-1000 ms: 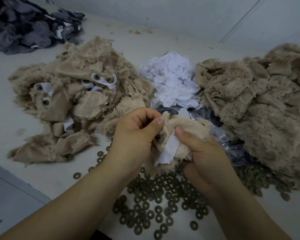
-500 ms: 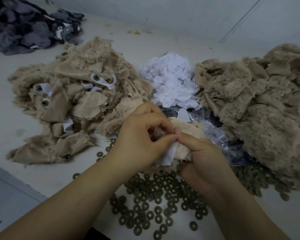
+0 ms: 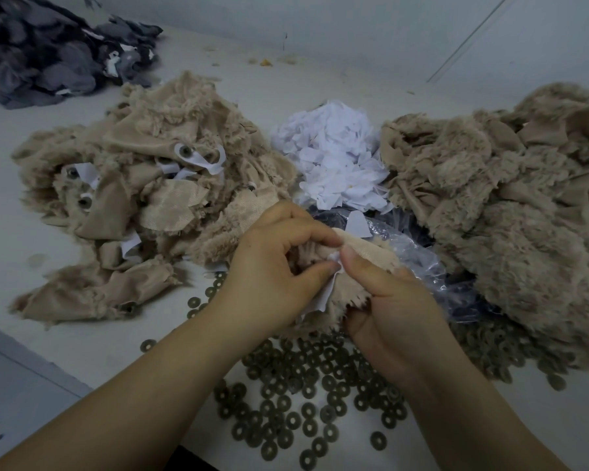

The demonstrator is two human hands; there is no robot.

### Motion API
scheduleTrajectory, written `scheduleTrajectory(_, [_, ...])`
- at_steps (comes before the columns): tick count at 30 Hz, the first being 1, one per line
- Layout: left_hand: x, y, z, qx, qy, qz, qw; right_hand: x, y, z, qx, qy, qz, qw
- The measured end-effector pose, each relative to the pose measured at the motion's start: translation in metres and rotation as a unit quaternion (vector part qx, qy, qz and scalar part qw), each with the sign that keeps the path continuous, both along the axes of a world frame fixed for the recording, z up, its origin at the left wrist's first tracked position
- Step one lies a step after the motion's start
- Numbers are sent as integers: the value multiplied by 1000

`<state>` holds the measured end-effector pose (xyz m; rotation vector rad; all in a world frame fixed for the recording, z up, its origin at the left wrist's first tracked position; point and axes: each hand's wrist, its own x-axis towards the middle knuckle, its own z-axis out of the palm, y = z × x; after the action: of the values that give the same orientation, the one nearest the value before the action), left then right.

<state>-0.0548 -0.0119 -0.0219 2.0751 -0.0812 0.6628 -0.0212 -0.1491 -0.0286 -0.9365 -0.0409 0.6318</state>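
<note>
Both hands meet just above the near middle of the desk (image 3: pixel 21 239), working on one small plush piece (image 3: pixel 364 248) of beige fabric. The left hand (image 3: pixel 272 266) has its fingers curled over the top fold of the plush piece, and its thumb presses a white slip (image 3: pixel 320 297) against the fabric. The right hand (image 3: pixel 395 311) holds the plush piece from below and the side, its thumb tip pinching the fabric right beside the left thumb. The white slip hangs down between the two hands.

Beneath the wrists, a scatter of dark washers (image 3: pixel 296 402) lies on the desk. To the left sits a heap of beige plush pieces (image 3: pixel 143 205) with slips and eyes on them; to the right, a fluffier beige heap (image 3: pixel 507 215). Between them lies a mound of white scraps (image 3: pixel 334 158), with a clear plastic bag (image 3: pixel 419 256) just behind the hands. A dark grey heap (image 3: pixel 48 52) rests at the far left corner.
</note>
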Motion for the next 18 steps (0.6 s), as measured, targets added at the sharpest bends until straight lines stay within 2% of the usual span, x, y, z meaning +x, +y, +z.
scheduleTrajectory(7, [1,2,0,-15,9,-10,1000,-2,2,-3,-2,-19,1,1000])
scheduleTrajectory(14, [1,5,-6,18,-49,-13,999,-1,2,-3,23,15,6,1000])
scheduleTrajectory(16, [0,7,-10,-53,-27,-8,998,0,1,-4,14,8,4,1000])
scheduleTrajectory(18, [-1,7,-12,-166,12,-3,986,0,1,-6,-5,-14,-5,1000])
